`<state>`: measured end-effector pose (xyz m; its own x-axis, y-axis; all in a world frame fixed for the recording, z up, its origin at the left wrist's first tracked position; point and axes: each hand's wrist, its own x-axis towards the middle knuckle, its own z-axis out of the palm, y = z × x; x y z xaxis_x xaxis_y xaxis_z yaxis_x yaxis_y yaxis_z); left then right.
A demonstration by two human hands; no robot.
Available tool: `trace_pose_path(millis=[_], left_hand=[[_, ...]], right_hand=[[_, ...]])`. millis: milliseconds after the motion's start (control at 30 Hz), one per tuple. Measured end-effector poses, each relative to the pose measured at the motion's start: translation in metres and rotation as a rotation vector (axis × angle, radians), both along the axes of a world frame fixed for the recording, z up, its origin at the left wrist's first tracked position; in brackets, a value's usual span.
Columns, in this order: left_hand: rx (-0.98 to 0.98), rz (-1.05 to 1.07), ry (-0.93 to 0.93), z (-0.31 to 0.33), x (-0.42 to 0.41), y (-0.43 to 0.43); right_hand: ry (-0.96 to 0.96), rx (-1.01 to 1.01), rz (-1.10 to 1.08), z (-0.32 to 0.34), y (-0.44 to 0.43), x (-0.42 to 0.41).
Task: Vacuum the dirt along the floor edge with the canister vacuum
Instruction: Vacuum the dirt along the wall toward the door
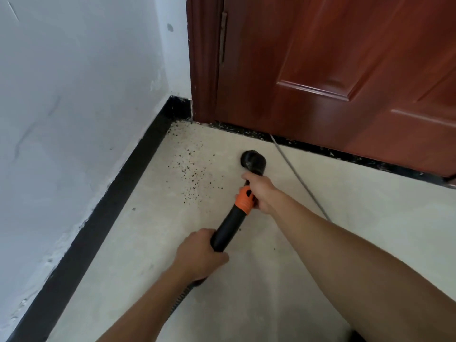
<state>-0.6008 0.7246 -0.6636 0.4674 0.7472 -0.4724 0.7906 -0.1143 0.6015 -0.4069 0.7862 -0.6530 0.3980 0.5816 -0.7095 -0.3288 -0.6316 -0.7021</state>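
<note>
Dirt (190, 169) lies as dark specks on the pale floor (333, 243). It is thickest in the corner where the black baseboard (103, 208) meets the door frame (202, 58) and thins out along the baseboard toward the camera. More specks and pale shavings sit on the dark threshold (320, 147) under the red-brown door (345, 58).

Vacuum wand (228, 228), black, slants from lower centre up toward the door. Round black nozzle (252, 160) at its far end is on or just above the floor; cannot tell which. It is just right of the dirt patch and near the threshold, not over the specks. Orange collar (243, 202) rings the wand behind the nozzle.

Right hand (260, 191) grips the wand at the collar, fingers wrapped round it, forearm reaching in from lower right. Left hand (199, 253) grips the wand's near end, fingers curled round it. Ribbed black hose (182, 294) runs from under the left hand toward the bottom edge, partly hidden by the left forearm.

Grey cord (296, 178) crosses the floor from the threshold, passes right of the nozzle and goes behind the right forearm. White wall (74, 95) above the baseboard is scuffed, its paint ragged along the lower edge. Hinge (223, 37) shows between frame and door.
</note>
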Motion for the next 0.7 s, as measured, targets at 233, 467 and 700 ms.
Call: trace_pose_path(millis=[233, 467, 700], left_hand=[[-0.082, -0.225, 0.036, 0.001, -0.024, -0.024], [-0.043, -0.138, -0.035, -0.007, 0.027, -0.016], [-0.042, -0.048, -0.062, -0.005, 0.036, 0.002]], right_hand=[[0.0, -0.068, -0.214, -0.015, -0.076, -0.014], [-0.106, -0.012, -0.174, -0.011, -0.048, 0.031], [0.092, 0.008, -0.034, 0.007, -0.014, 0.041]])
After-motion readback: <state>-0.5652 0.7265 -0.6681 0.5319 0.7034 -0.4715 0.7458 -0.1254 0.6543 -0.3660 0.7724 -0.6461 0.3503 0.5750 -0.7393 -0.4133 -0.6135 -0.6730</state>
